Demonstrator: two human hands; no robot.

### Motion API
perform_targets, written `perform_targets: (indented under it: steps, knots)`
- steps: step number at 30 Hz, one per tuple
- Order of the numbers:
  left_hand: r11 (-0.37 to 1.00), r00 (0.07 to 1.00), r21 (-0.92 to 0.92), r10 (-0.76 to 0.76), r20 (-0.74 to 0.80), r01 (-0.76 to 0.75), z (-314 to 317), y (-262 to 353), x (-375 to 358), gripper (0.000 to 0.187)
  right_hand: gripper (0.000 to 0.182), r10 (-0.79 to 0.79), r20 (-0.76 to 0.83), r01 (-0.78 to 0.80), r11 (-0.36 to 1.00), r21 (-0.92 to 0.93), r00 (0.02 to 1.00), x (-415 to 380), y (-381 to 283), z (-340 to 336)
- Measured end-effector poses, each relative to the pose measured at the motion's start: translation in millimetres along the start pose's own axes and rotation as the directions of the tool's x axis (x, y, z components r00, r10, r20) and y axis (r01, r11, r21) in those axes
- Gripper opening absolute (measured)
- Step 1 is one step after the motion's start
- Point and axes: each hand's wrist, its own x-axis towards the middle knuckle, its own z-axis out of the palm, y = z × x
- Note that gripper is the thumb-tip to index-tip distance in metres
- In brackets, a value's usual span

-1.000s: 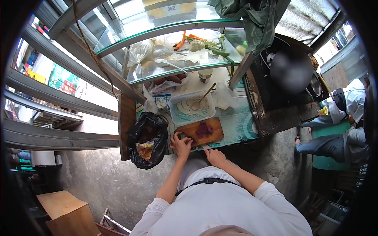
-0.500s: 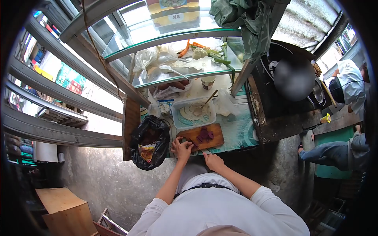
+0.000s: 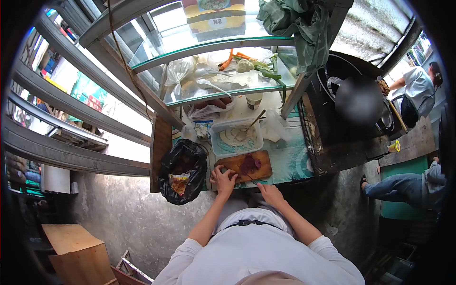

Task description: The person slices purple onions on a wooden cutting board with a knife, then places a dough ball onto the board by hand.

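- Teal-patterned tabletop [image 3: 293, 162] sits just ahead of both hands; concrete floor [image 3: 128, 199] is seen beyond its edge.
- Right hand [image 3: 271, 193]: fingers closed around the handle of a thin knife [image 3: 251, 179]; blade is angled forward-left over the board. Light and stiff, presumably; best gripped well back on the handle, edge kept clear of fingertips.
- Left hand [image 3: 223, 182]: half-open, fingers curled at the near-left end of the board. Whether anything is pinched cannot be told.
- Wooden board [image 3: 226, 164]: directly beyond the hands. Looks rigid, modest weight; could be shifted if pushed sideways, so better steadied at an end.
- Purple pieces [image 3: 250, 163]: on the board, ahead-right of the left hand. Judged light, firm, maybe damp and slippery; to be held by the sides with fingertips tucked. Thin ones could be snapped.
- Black plastic bag [image 3: 167, 164]: left of the left hand. Limp, would be lifted by the rim.
- Plastic tub [image 3: 261, 139]: beyond the board, pale contents, spoon [image 3: 255, 119] leaned in. Thin walls, best supported from below.
- Carrots [image 3: 227, 62]: farther out, behind glass.
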Motion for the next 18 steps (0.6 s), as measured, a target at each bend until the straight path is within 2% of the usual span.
perform_targets:
  steps: [2,4,7,10,12,14,17,18]
  knots:
    - [0.998,0.996,0.017,0.069,-0.050,-0.068,7.4,-1.2,-5.8,0.017,0.058,0.001,-0.010,-0.001,0.998,0.062,1.000,-12.7,3.4,-13.5]
    - [0.993,0.988,0.027,0.119,-0.100,-0.116,8.4,-0.5,-9.4,0.022,0.057,0.074,-0.066,-0.068,0.995,0.078,0.995,-15.5,11.8,-20.8]
    - [0.996,0.988,-0.019,0.080,-0.134,-0.084,1.9,-9.7,-13.7,0.030,0.056,0.135,-0.170,-0.118,0.987,0.108,0.976,-8.5,28.2,-24.7]
    - [0.999,0.984,0.054,0.000,-0.175,0.009,-12.5,-21.2,-24.4,0.042,0.056,0.208,-0.191,-0.202,0.978,0.049,0.959,8.0,27.7,-34.1]
    - [0.999,0.975,0.003,-0.048,-0.218,0.049,-5.8,-40.4,-25.5,0.050,0.056,0.196,-0.176,-0.205,0.978,-0.037,0.965,11.2,29.0,-31.6]
    - [0.996,0.972,-0.002,-0.093,-0.217,0.095,2.3,-53.6,-25.7,0.060,0.056,0.161,-0.151,-0.174,0.981,-0.080,0.975,13.4,26.2,-27.6]
    - [0.965,0.938,-0.070,-0.261,-0.226,0.252,19.8,-38.6,-14.7,0.061,0.055,0.088,-0.143,-0.099,0.993,-0.070,0.986,4.3,31.1,-27.4]
    - [0.954,0.939,-0.159,-0.282,-0.197,0.253,18.3,-32.8,-10.7,0.061,0.054,0.069,-0.163,-0.080,0.995,-0.062,0.984,2.3,33.8,-28.7]
